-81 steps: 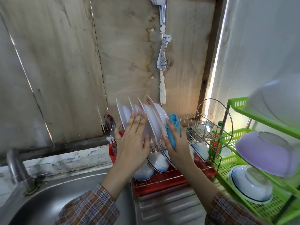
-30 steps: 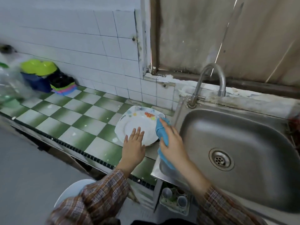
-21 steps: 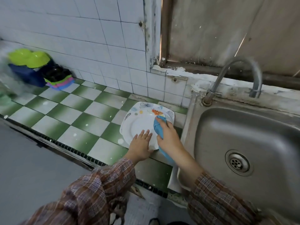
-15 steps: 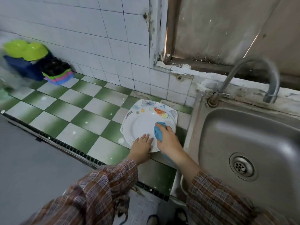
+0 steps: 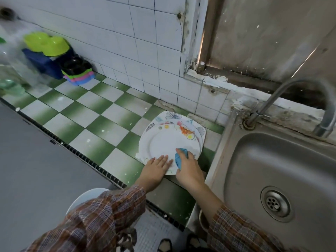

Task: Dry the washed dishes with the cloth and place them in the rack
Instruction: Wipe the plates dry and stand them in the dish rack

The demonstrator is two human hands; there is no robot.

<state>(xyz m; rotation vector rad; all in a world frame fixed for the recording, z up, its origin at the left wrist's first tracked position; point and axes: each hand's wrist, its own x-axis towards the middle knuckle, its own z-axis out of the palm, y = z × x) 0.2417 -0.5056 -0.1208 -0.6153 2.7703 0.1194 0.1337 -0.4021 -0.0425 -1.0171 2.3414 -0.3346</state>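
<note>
White china round plate [image 5: 163, 142] with a flower print along its far rim lies face up on a green-and-white chequered tile counter [image 5: 91, 124], just beside a stainless-steel sink [image 5: 272, 170], as a person in plaid sleeves [image 5: 101, 215] dries it. The left hand [image 5: 156, 168] is spread flat, fingers straight, on the plate's near edge, apparently to pin it so that it does not slide or spin under the wiping. The right hand [image 5: 189, 170] curls round a bunched blue cloth [image 5: 179, 158] and presses it onto the plate's near right side. A second floral plate [image 5: 201, 130] with squarer corners lies directly beneath, which suggests more drying to come. The drying rack is out of view, so the plate has yet to be carried there; a curved metal tap [image 5: 309, 99] arches over the sink.
</note>
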